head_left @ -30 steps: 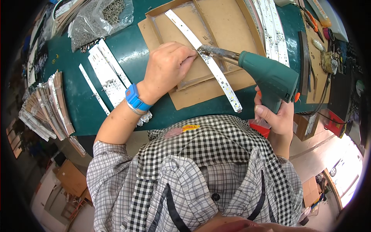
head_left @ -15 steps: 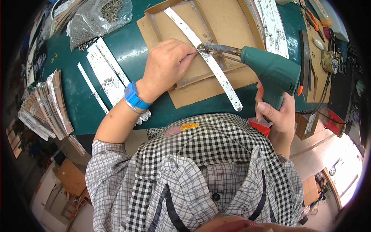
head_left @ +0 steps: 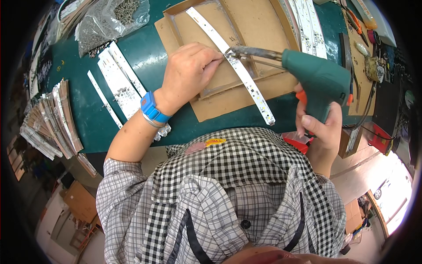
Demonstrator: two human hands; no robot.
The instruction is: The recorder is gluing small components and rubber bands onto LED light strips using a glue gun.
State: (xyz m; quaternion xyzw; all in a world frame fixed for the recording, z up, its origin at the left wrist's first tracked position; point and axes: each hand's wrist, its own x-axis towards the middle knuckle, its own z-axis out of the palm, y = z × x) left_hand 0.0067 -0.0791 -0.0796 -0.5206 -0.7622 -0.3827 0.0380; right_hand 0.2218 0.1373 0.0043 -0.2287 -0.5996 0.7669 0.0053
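A long white LED strip board (head_left: 246,78) lies slantwise over a shallow cardboard box (head_left: 206,93). Closed in a pinch at the strip's left edge is my left hand (head_left: 191,70); whatever sits between its fingertips is too small to make out. My right hand (head_left: 325,125) grips the handle of a green pistol-shaped soldering gun (head_left: 317,81). The gun's long metal barrel points left, its dark tip at the strip just beside my left fingertips. Whether the tip touches the strip I cannot tell.
More white strip boards (head_left: 121,90) lie left on the green table (head_left: 149,48), near bundled strips (head_left: 57,119). A clear bag of small metal parts (head_left: 110,24) stands behind. Further strips (head_left: 310,31) rest at the box's right. Orange-handled pliers (head_left: 355,22) and a cable (head_left: 367,110) are far right.
The soldering gun and my right hand have shifted to the right, the tip sliding slightly right as well. My left hand keeps its pinch in nearly the same place.
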